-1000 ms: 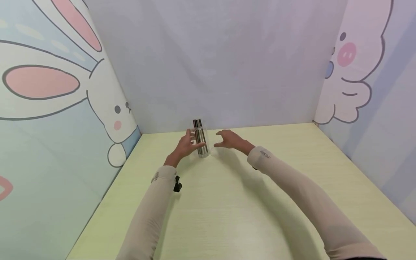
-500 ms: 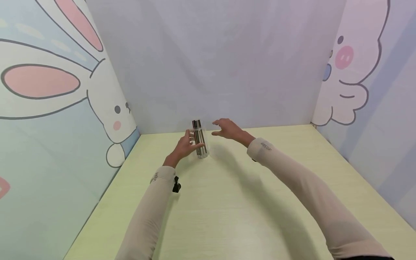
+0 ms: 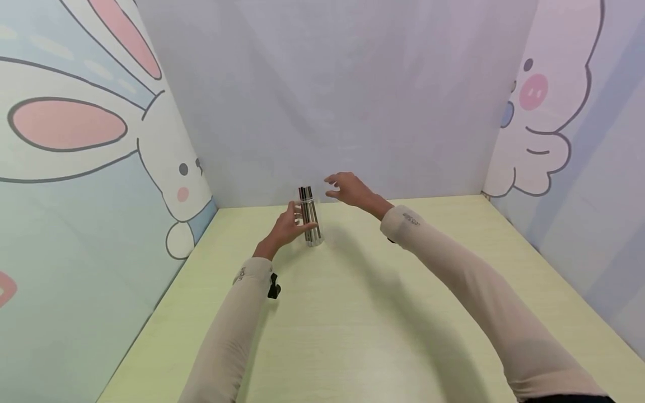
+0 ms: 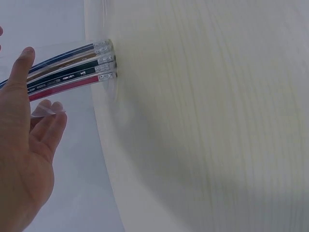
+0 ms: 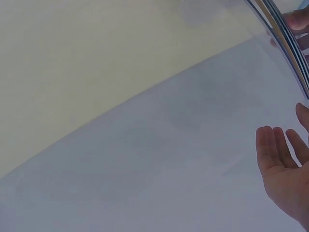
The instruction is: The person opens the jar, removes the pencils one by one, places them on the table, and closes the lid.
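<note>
In the head view a tall clear cup point(image 3: 316, 238) stands on the table near the back wall, with several slim pens point(image 3: 305, 193) in it. Their tops stick out above its rim. Up close in the left wrist view, the pens point(image 4: 72, 72) have blue, brown, dark green and red barrels with clear ends. My left hand point(image 3: 287, 226) grips the cup from the left, thumb across the front and fingers behind. My right hand point(image 3: 349, 189) hovers to the upper right of the pen tops, fingers bent loosely and apart, holding nothing; the right wrist view shows that hand point(image 5: 285, 179) with its palm facing the pens.
The pale wooden table point(image 3: 342, 313) runs back to a plain grey-white wall point(image 3: 383, 112). Side panels with a cartoon rabbit point(image 3: 166, 157) on the left and a pink-nosed figure point(image 3: 546, 129) on the right enclose it. A small black device point(image 3: 274, 286) is on my left wrist.
My right hand has risen from beside the cup to above the level of the pen tops, shifting slightly left. The left hand and the cup have stayed nearly still.
</note>
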Demonstrator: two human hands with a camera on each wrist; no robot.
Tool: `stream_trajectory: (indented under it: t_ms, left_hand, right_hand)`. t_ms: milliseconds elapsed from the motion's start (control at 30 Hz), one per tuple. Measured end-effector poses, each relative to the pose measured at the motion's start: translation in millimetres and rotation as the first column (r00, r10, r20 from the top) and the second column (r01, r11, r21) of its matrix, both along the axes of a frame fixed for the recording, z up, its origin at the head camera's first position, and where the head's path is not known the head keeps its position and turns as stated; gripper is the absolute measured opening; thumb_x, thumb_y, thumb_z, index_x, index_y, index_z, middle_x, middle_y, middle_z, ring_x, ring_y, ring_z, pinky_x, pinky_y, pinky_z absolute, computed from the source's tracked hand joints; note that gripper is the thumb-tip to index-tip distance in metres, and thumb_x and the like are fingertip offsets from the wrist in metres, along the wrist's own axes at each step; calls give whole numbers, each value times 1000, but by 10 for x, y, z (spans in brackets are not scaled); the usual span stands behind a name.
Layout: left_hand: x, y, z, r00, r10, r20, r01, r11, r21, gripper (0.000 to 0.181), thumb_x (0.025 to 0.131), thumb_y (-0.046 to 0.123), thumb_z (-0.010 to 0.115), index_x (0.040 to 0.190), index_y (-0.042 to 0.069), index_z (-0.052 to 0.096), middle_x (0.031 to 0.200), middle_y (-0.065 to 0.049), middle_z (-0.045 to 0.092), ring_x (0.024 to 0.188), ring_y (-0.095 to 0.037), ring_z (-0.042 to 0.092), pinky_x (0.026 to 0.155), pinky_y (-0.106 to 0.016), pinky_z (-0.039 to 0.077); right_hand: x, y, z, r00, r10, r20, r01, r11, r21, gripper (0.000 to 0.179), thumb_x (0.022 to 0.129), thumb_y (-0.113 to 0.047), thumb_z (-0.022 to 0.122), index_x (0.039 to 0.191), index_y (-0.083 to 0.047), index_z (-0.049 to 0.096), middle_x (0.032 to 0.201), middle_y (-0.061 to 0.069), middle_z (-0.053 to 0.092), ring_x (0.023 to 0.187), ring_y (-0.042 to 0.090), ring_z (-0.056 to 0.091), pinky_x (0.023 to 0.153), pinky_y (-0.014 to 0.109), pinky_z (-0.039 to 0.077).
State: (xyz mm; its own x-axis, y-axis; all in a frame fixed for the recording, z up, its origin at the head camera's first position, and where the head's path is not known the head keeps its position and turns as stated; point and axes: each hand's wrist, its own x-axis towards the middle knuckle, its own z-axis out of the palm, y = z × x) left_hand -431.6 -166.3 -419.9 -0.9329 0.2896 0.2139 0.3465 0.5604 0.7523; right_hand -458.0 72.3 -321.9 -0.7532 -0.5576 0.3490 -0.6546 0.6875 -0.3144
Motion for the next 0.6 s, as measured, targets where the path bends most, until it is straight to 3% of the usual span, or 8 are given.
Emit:
stream_trajectory:
  t_ms: [200,600]
  left_hand:
    - [-25,14,-12,1000,3,-1,-3,1000,1,77,83,41,74,138,15,27,133,-10,48,124,-30,51,97,-44,48]
    - [-31,27,-17,1000,12,-7,-12,1000,-1,76,82,43,75,136,13,30,132,-12,49,122,-32,52,97,-47,47]
  right_hand:
    - [-34,-64,69,999,33,-35,-34,999,-25,38,93,-20,64,128,-5,59,125,14,60,106,27,61,91,39,50]
    - [-43,-216,121,998,40,-48,-41,999,-32,36,92,-23,66,125,-9,61,122,7,63,102,20,62,89,35,51]
